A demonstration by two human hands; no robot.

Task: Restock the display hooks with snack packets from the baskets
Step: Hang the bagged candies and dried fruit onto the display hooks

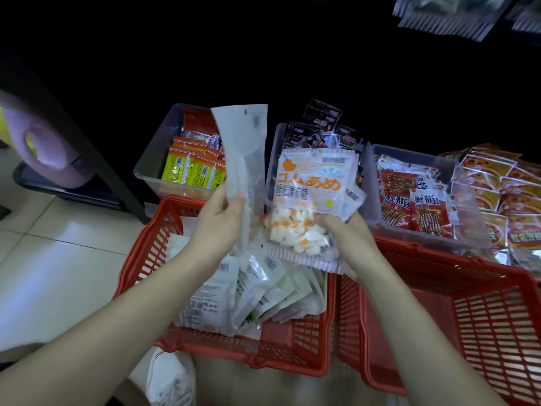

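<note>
Item under handling: a stack of candy packets point(313, 186), glossy film, rectangular, with a white printed upper panel in orange lettering and a clear lower window showing white and orange pieces. The bottom seam is crimped. The stack is held face-up just above centre frame, over the inner rims of the two baskets.

The right hand point(349, 238) grips the stack at its 5 o'clock corner, fingers curled beneath. At 9 o'clock of the stack, touching it or nearly so, stands one white packet point(248, 148), long, matte and translucent, held upright with its back panel showing. The left hand point(218, 221) pinches its lower part, thumb on the near face and fingers wrapped behind. Both forearms enter from 6 o'clock, bare.

Below the hands, at 6 o'clock, the left red basket point(140, 259), rigid lattice plastic, contains loose white packets point(234, 288) lying overlapped, some with barcodes up. The right red basket point(497, 323) adjoins it at 3 o'clock.

At 12 o'clock of the baskets sit three clear bins in a row: the left bin point(150, 162) holds orange and yellow sachets point(193, 168), the middle bin point(273, 159) black sachets point(322, 115), the right bin point(377, 183) red packets point(409, 206).

Flooring is pale glossy floor tile point(44, 273), at 9 o'clock. The background is dark. Hanging packets point(445, 16) with crimped edges show at 1 o'clock.
</note>
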